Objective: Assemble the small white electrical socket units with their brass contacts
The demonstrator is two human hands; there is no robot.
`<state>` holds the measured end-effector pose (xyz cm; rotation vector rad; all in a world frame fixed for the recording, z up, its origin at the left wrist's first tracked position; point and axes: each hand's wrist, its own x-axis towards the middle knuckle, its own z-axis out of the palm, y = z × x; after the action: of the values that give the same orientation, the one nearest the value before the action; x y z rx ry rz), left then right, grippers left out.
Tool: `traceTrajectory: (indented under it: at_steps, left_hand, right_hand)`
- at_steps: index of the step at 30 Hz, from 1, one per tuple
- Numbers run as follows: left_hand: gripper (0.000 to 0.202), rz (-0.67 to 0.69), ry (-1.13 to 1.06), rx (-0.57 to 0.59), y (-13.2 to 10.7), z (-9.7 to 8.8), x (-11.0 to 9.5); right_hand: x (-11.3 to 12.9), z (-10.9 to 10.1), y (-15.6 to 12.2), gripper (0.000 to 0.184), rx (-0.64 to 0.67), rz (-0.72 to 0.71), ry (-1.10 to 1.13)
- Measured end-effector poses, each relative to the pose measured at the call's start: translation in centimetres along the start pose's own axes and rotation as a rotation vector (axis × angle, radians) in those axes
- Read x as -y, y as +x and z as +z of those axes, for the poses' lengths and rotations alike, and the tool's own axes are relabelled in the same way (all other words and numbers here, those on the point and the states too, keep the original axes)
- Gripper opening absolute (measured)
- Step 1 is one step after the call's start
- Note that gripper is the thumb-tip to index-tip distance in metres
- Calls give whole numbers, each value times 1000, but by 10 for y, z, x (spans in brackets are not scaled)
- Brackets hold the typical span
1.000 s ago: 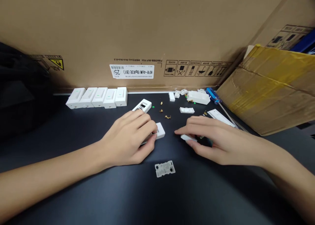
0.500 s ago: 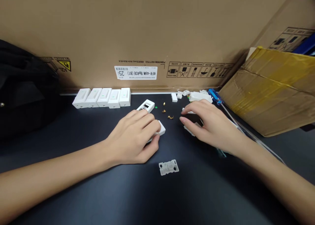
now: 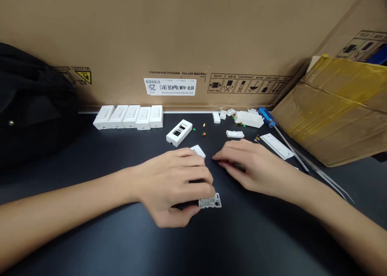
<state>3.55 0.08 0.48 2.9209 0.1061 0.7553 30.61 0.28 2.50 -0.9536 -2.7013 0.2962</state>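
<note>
The left hand (image 3: 178, 183), palm down, bends thumb and index finger around the left end of a grey rectangular plastic plate (image 3: 213, 202) below frame centre; grip unclear. Right of centre, the right hand (image 3: 244, 161) curls nearly closed, any contents hidden.

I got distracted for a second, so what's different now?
The left hand moved nearer the person; its thumb left the white case for the gray plate. The right hand moved left, fingertips drawn together; the nearest brass bit no longer shows. The blue screwdriver stayed put.
</note>
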Motion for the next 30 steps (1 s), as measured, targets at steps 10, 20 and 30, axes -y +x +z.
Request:
traceTrajectory:
  at_steps: [10, 20, 30]
  left_hand:
    - [31, 15, -55, 91, 2, -1, 1]
    - [26, -14, 53, -9, -5, 1, 2]
    - [14, -46, 222, -32, -5, 5, 1]
  right_hand:
    - [-6, -12, -6, 26, -84, 3, -33]
    - [-13, -9, -9, 24, 3, -15, -82]
    - [3, -8, -5, 22, -20, -85, 66]
